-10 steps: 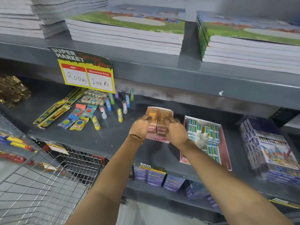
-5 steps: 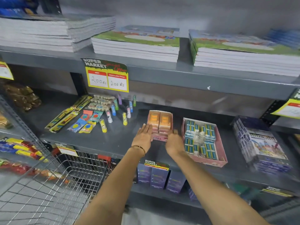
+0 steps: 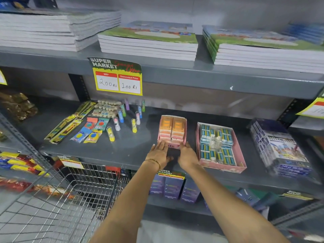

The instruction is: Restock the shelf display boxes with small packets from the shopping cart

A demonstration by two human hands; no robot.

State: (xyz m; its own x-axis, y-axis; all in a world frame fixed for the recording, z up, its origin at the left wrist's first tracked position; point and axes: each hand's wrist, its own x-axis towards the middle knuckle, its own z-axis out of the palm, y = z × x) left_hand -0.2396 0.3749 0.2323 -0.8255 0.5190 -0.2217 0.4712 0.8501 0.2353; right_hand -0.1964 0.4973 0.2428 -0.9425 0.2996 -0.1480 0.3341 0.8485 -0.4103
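A small pink display box (image 3: 172, 130) filled with orange and pink packets stands on the grey middle shelf (image 3: 133, 149). My left hand (image 3: 158, 152) lies flat with fingers spread at the box's front left corner. My right hand (image 3: 186, 155) rests at its front right corner, fingers touching the front wall. Neither hand holds a packet. To the right sits a larger pink display box (image 3: 220, 149) packed with blue-and-white packets. The wire shopping cart (image 3: 57, 199) is at the lower left, its inside mostly out of sight.
Loose glue sticks, erasers and pencil packs (image 3: 98, 123) lie left of the box. A shrink-wrapped purple pack (image 3: 278, 149) stands at the right. Notebook stacks (image 3: 149, 42) fill the upper shelf, with a price sign (image 3: 117, 77) hanging below it. Purple boxes (image 3: 173, 188) sit on the shelf beneath.
Both hands have drawn back from on top of the packets to the small box's front corners. The view has pulled back and tilted up.
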